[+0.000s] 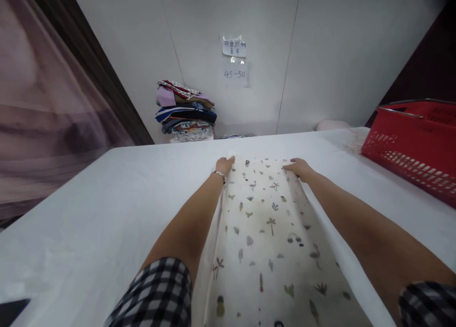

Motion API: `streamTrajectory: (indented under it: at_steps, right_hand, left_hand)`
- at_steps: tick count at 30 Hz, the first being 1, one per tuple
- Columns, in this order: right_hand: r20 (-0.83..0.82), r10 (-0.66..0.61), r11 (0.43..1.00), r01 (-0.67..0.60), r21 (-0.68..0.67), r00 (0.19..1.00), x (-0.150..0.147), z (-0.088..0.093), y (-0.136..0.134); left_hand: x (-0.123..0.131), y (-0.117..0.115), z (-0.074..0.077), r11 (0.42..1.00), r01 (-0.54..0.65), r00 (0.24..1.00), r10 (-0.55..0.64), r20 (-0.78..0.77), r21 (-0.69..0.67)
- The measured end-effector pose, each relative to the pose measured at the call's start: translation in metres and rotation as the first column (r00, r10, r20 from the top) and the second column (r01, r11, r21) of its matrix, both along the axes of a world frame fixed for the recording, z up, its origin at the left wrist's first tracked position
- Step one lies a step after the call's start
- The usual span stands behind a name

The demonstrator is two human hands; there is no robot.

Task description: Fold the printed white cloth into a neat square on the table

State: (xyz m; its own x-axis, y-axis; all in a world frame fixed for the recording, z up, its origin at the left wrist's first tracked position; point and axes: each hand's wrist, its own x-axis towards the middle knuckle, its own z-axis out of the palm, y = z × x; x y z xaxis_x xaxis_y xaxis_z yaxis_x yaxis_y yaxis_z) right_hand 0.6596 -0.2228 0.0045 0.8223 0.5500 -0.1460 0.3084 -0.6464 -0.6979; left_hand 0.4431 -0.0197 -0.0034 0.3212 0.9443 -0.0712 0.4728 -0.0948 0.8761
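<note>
A cream cloth (270,241) printed with small plants and flamingos lies lengthwise on the white table (107,213), running from the near edge toward the far side. My left hand (224,165), with a bracelet at the wrist, pinches the cloth's far left corner. My right hand (299,168) is closed on the far right corner. Both arms stretch forward along the cloth's two long edges.
A red plastic basket (413,146) stands on the table at the right. A stack of folded clothes (185,110) sits behind the table against the white wall. Two paper notes (235,61) are stuck on the wall. A pinkish curtain (42,103) hangs at the left.
</note>
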Motion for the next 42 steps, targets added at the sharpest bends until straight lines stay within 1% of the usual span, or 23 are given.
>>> streamTrajectory:
  at_steps: [4, 6, 7, 9, 12, 14, 16, 18, 21, 23, 26, 28, 31, 33, 36, 37, 39, 42]
  right_hand:
    - [0.062, 0.033, 0.989, -0.041, 0.14, 0.998, -0.008, 0.006, 0.03]
    - [0.109, 0.054, 0.988, -0.069, 0.136, 0.993, -0.012, 0.004, 0.047]
    - [0.122, 0.067, 0.99, -0.081, 0.113, 0.99, -0.014, 0.002, 0.054]
    - [0.123, 0.092, 0.994, -0.099, 0.052, 0.988, -0.017, -0.004, 0.061]
    - [0.084, 0.12, 0.993, -0.12, 0.004, 0.989, -0.02, -0.01, 0.052]
    - [0.055, 0.142, 0.99, -0.141, -0.018, 0.988, -0.022, -0.009, 0.036]
    - [0.01, 0.164, 0.986, -0.164, -0.037, 0.986, -0.027, -0.006, 0.014]
    - [-0.043, 0.185, 0.981, -0.187, -0.046, 0.982, -0.036, -0.001, -0.011]
    - [-0.109, 0.207, 0.976, -0.212, -0.042, 0.972, -0.055, 0.004, -0.053]
    - [-0.15, 0.218, 0.974, -0.225, -0.035, 0.964, -0.07, 0.005, -0.082]
    - [-0.229, 0.225, 0.973, -0.233, -0.007, 0.947, -0.094, 0.007, -0.126]
    - [-0.269, 0.219, 0.975, -0.223, 0.015, 0.938, -0.108, 0.007, -0.152]
    - [-0.274, 0.196, 0.98, -0.196, 0.029, 0.941, -0.125, 0.005, -0.183]
    - [-0.321, 0.204, 0.979, -0.195, 0.059, 0.925, -0.132, 0.001, -0.198]
    - [-0.432, 0.248, 0.969, -0.214, 0.126, 0.867, -0.136, -0.005, -0.214]
    - [-0.439, 0.257, 0.966, -0.215, 0.143, 0.861, -0.137, -0.006, -0.218]
    - [-0.405, 0.264, 0.962, -0.212, 0.171, 0.875, -0.137, -0.009, -0.225]
    - [-0.368, 0.275, 0.959, -0.227, 0.169, 0.888, -0.138, -0.011, -0.232]
  left_hand:
    - [-0.013, 0.02, 0.024, 0.99, -0.084, 0.996, 0.087, -0.022, 0.11]
    - [-0.023, 0.028, 0.031, 0.986, -0.112, 0.992, 0.118, -0.04, 0.127]
    - [-0.029, 0.031, 0.031, 0.986, -0.118, 0.991, 0.125, -0.055, 0.12]
    - [-0.04, 0.03, 0.027, 0.99, -0.119, 0.987, 0.126, -0.096, 0.081]
    - [-0.058, 0.016, 0.013, 0.994, -0.104, 0.985, 0.106, -0.133, 0.023]
    - [-0.072, -0.001, 0.005, 0.997, -0.081, 0.988, 0.081, -0.13, 0.003]
    - [-0.088, -0.023, 0.001, 0.998, -0.05, 0.992, 0.046, -0.115, -0.028]
    - [-0.105, -0.048, 0.002, 0.997, -0.018, 0.995, 0.01, -0.099, -0.074]
    - [-0.134, -0.092, 0.007, 0.987, 0.037, 0.997, -0.047, -0.061, -0.157]
    - [-0.155, -0.122, 0.01, 0.964, 0.078, 0.997, -0.081, -0.004, -0.253]
    - [-0.182, -0.162, 0.014, 0.916, 0.11, 0.994, -0.098, 0.053, -0.385]
    - [-0.196, -0.185, 0.016, 0.897, 0.114, 0.993, -0.096, 0.063, -0.427]
    - [-0.21, -0.213, 0.017, 0.872, 0.147, 0.989, -0.114, 0.099, -0.468]
    - [-0.215, -0.227, 0.016, 0.879, 0.179, 0.983, -0.141, 0.118, -0.442]
    - [-0.218, -0.241, 0.011, 0.923, 0.179, 0.984, -0.159, 0.086, -0.339]
    - [-0.219, -0.245, 0.008, 0.934, 0.177, 0.984, -0.165, 0.065, -0.309]
    - [-0.221, -0.25, 0.004, 0.946, 0.193, 0.981, -0.194, 0.019, -0.259]
    - [-0.226, -0.255, 0.004, 0.954, 0.251, 0.959, -0.268, -0.09, -0.164]
